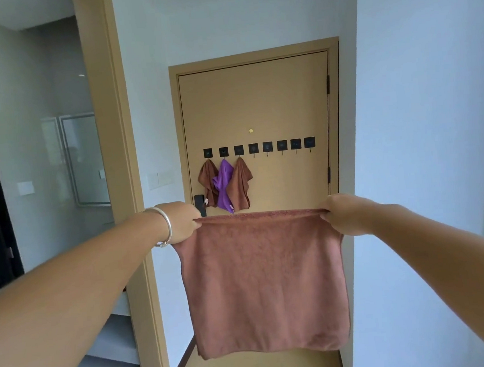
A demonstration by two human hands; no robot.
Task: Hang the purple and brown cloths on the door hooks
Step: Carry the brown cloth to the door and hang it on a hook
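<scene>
- Door (257, 108): tan, closed, at the end of a short passage, well apart from the person. A row of eight black hooks (282, 145) runs across it at mid height.
- Held brown cloth (267, 280): hangs flat, broad face to the camera, stretched between both hands. Its top edge runs level, left to right; the body drops straight down. It looks roughly square, so no long axis is clear.
- Hung cloths: a brown cloth (208, 183), a purple cloth (223, 185) and another brown cloth (239, 186) occupy the three leftmost hooks, overlapping one another. Five hooks to the right are bare.
- Left hand (181, 222): pinches the top left corner, fingers curled on the fabric; bracelet (164, 226) at the wrist.
- Right hand (341, 214): grips the top right corner likewise.
- Risk, as judged: a taut flat edge may slide off a small hook; a corner or loop probably needs gathering first. No hanging loop is visible on the held cloth.
- Risk, as judged: reaching for the fourth hook may brush the neighbouring brown cloth loose.
</scene>
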